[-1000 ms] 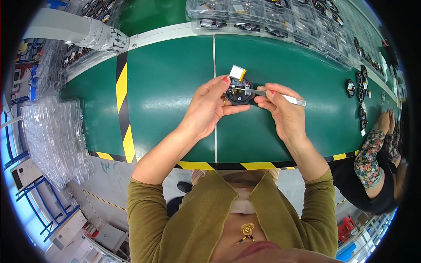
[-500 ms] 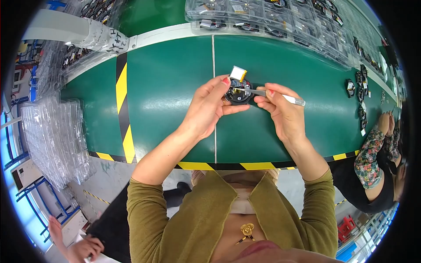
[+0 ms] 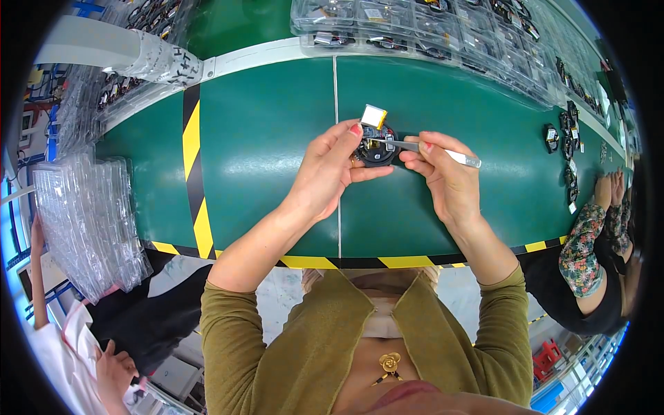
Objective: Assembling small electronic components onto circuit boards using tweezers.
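My left hand (image 3: pixel 325 169) grips a round black electronic assembly (image 3: pixel 377 153) by its left side, thumb on top and fingers beneath. From the assembly's upper edge sticks out a small flat battery (image 3: pixel 374 116), silvery white with a yellow strip. Between the thumb and fingers of my right hand (image 3: pixel 446 173) is a pair of tweezers (image 3: pixel 462 158) with a white rear end. They point left, and their tips reach over the small parts inside the assembly. Whether the tips pinch anything is too small to tell.
Clear plastic trays (image 3: pixel 415 31) of similar assemblies line the back of the green table (image 3: pixel 270 138). Empty clear trays (image 3: pixel 86 221) are stacked at the left. Several loose assemblies (image 3: pixel 570 138) lie at the right, near a co-worker's hands (image 3: pixel 609 190). Another person (image 3: pixel 76 353) is at lower left.
My hands, the assembly and the tweezers have barely moved. At lower left the other person has come closer, with one arm now raised beside the stacked trays.
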Demonstrator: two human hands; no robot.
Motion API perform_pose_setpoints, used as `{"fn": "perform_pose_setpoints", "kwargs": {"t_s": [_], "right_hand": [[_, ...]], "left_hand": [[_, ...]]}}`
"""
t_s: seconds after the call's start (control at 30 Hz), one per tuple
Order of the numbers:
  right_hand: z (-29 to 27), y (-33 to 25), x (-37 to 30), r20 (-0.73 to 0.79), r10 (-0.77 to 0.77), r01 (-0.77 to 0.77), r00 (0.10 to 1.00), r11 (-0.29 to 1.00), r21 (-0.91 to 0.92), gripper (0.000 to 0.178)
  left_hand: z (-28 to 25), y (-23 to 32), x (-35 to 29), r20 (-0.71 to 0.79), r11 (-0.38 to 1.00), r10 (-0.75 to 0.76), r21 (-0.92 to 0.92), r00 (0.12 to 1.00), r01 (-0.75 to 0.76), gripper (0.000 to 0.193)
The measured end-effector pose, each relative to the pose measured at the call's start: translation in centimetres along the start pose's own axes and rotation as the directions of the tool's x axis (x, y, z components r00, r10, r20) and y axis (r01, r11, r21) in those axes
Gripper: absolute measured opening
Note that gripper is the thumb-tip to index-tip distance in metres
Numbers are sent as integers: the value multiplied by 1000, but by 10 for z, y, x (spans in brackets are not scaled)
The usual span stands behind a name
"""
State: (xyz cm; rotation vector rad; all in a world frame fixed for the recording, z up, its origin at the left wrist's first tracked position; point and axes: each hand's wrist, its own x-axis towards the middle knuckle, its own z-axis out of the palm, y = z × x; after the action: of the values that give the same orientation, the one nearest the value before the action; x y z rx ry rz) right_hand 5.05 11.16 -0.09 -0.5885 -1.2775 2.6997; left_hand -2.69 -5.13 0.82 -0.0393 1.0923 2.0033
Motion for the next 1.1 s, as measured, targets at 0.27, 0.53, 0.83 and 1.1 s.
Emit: {"fn": "perform_pose_setpoints", "kwargs": {"t_s": [0.27, 0.53, 0.83, 1.1], "right_hand": [[10, -1, 0, 2, -234, 232, 972, 966, -113, 27], [15, -2, -11, 364, 422, -226, 830, 852, -471, 18], [20, 2, -8, 255, 433, -227, 864, 789, -570, 20], [23, 10, -5, 175, 135, 68, 975, 569, -819, 15]], "left_hand": [[-1, 2, 2, -27, 997, 38, 71, 999, -36, 30], [-6, 0, 5, -79, 994, 34, 110, 996, -25, 27], [0, -4, 4, 20, 995, 51, 81, 999, -52, 25], [-6, -13, 10, -47, 954, 224, 214, 973, -209, 25]]}}
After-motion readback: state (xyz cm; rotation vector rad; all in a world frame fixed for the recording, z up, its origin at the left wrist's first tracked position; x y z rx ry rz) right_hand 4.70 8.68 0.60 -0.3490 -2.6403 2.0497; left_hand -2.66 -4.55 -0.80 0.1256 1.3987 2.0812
